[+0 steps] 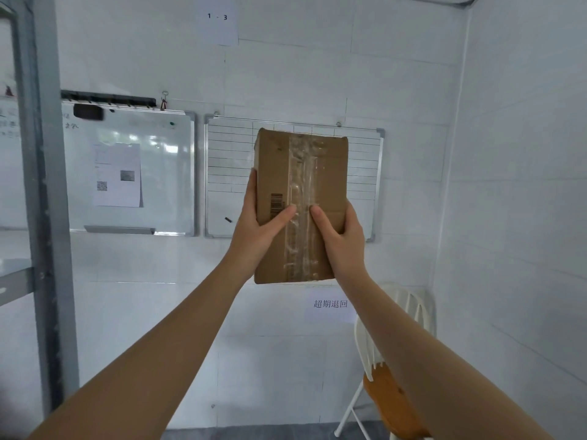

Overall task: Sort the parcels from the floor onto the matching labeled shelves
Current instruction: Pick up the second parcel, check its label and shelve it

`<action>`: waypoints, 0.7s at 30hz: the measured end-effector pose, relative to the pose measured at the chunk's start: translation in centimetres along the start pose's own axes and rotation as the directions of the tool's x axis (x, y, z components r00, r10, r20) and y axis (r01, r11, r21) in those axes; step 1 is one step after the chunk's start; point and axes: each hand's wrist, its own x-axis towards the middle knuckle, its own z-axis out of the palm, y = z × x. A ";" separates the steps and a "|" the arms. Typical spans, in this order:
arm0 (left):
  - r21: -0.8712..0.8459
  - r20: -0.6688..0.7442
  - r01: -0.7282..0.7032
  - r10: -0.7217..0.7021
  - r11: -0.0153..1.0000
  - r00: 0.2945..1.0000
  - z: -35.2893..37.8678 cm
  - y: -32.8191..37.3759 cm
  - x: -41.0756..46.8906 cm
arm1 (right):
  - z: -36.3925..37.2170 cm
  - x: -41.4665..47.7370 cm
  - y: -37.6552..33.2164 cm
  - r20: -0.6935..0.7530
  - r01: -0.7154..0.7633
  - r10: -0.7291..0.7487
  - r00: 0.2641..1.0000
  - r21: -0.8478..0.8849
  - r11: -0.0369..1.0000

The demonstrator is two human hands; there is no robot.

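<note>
In the head view, a brown cardboard parcel [300, 204] is held upright in the air at arm's length, in front of a white wall. It is gripped low on its left edge by the left hand [259, 227] and low on its right edge by the right hand [341, 236]; both thumbs are pressed on the front face, while the fingers are wrapped behind and hidden. A strip of clear tape [301, 198] is seen running down the parcel's middle, and a barcode [276, 203] is printed beside the left thumb. Behind the parcel a lined whiteboard [362, 173] is hung, with a second whiteboard [127, 173] to its left. A paper sign marked "1 - 3" [217, 19] is fixed high on the wall. A grey shelf upright [44, 201] is seen at the left edge, and a folding chair [390, 385] at lower right.
</note>
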 end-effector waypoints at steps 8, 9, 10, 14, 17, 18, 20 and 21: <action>0.031 -0.083 0.006 -0.004 0.999 0.997 -0.4 -0.3 -0.1 | -0.1 -0.3 -0.5 0.063 0.096 -0.089 0.994 -0.124 0.988; 0.051 -0.105 0.013 -0.008 0.999 0.994 -0.4 -0.4 -0.1 | -0.1 -0.3 -0.6 0.071 0.106 -0.097 0.993 -0.138 0.985; 0.068 -0.126 0.025 -0.016 0.997 0.992 -0.4 -0.5 -0.1 | -0.1 -0.4 -0.6 0.073 0.117 -0.107 0.992 -0.146 0.982; 0.114 -0.195 0.038 -0.015 0.993 0.981 0.2 -0.7 -0.6 | 0.1 -0.8 -0.7 0.051 0.138 -0.132 0.990 -0.132 0.982; 0.150 -0.218 0.028 0.005 0.988 0.976 0.6 -0.5 -0.9 | 0.1 -1.0 -0.3 0.044 0.120 -0.116 0.992 -0.112 0.986; 0.154 -0.214 0.026 0.008 0.988 0.977 0.8 -0.5 -1.0 | 0.1 -1.0 -0.2 0.043 0.112 -0.108 0.993 -0.105 0.988; 0.167 -0.199 0.025 0.009 0.986 0.980 1.1 -0.5 -1.1 | -0.1 -1.1 -0.1 0.041 0.101 -0.098 0.994 -0.091 0.991; 0.186 -0.194 0.024 0.013 0.982 0.981 1.3 -0.4 -1.1 | -0.1 -1.2 -0.1 0.040 0.096 -0.093 0.995 -0.085 0.992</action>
